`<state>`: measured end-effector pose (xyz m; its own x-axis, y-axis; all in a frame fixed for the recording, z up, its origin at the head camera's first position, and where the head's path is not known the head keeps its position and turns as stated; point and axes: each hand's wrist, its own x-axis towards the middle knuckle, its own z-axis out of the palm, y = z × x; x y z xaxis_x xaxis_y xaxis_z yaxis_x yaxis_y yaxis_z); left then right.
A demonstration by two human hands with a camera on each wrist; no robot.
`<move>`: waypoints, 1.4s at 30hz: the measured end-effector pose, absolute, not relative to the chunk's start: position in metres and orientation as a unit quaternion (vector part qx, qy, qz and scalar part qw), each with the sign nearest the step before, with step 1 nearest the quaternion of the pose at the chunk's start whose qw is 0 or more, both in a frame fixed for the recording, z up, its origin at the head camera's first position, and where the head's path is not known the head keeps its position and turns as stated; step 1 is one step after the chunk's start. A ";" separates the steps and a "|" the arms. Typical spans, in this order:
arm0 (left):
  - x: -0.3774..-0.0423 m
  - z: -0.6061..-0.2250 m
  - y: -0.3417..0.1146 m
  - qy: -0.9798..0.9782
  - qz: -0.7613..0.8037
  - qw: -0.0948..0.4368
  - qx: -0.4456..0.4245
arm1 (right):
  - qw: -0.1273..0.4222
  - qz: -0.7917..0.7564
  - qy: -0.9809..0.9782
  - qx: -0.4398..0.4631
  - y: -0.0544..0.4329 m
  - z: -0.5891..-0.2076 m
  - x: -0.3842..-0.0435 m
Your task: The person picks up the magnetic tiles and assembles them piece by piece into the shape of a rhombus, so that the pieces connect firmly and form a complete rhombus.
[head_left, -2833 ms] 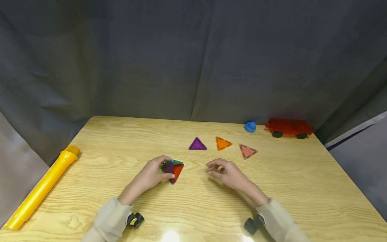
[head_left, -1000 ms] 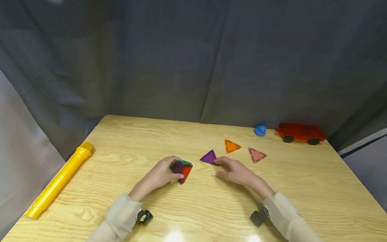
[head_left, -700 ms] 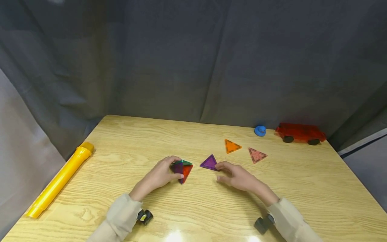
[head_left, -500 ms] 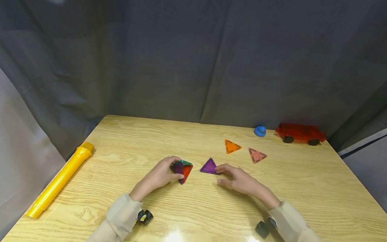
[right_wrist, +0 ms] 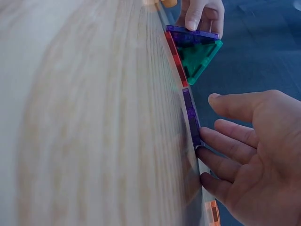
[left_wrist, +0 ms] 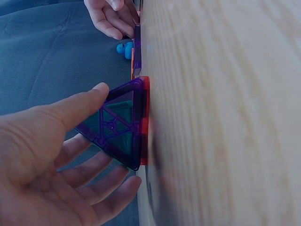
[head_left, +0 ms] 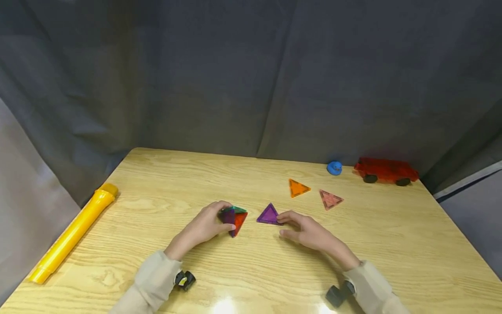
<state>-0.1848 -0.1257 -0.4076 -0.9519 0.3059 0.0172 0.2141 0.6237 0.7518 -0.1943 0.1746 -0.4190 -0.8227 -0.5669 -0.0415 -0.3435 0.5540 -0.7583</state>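
My left hand pinches a small construction of triangular magnetic tiles between thumb and fingers. In it a purple triangle tile and a green triangle tile stand tilted up from a red triangle tile that lies flat on the table. A loose purple triangle tile lies flat just right of the red one. Fingertips of my right hand touch its right corner, while the thumb stays apart from it. In the right wrist view those fingers are gently bent, and the loose tile's end lies close to the red tile.
Behind the right hand lie an orange triangle tile and a pink triangle tile. A blue rubber duck and a red toy car stand at the back right. A yellow tube lies along the left edge.
My right hand has come to the loose purple tile and slid it across the table toward me, turning it slightly. The left hand keeps its hold on the tile construction. The view has shifted slightly.
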 end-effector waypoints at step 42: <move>-0.181 -0.407 -0.126 0.896 0.419 0.055 0.139 | 0.130 -0.396 0.871 -0.259 0.173 -0.421 -0.192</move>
<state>-0.1814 -0.1258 -0.4068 -0.9553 0.2953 0.0170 0.2023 0.6103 0.7659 -0.1924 0.1735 -0.4214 -0.8320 -0.5543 -0.0205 -0.3490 0.5519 -0.7574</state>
